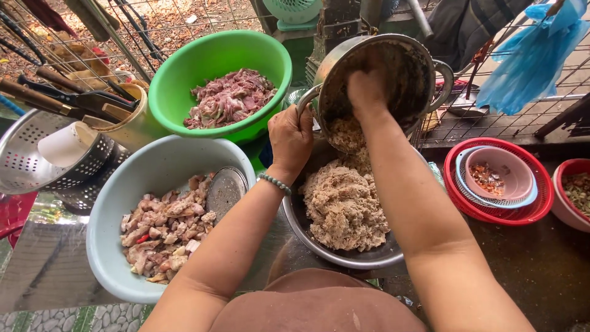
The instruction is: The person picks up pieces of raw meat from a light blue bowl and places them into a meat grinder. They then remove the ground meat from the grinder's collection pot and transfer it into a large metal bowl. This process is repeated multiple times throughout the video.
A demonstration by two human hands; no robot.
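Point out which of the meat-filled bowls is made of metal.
The steel bowl under the tilted pot, holding pale minced meat. The green bowl and the light blue bowl, both to its left, are plastic and hold cut chunks.

A crumpled blue plastic bag [533, 52], possibly packaging, hangs at the upper right; no labels, signs or screens.

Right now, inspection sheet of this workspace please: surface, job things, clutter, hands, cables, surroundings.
Surface: dark worktop, wet-looking.
Job's things: tilted metal pot above steel bowl heaped with ground mixture.
Clutter: green bowl of raw meat, pale blue bowl of meat pieces, colanders, red basket.
Hands: left hand grips pot handle; right hand inside pot, scooping mixture.
Cables: nothing seen.
Surroundings: wire mesh, blue plastic bag.
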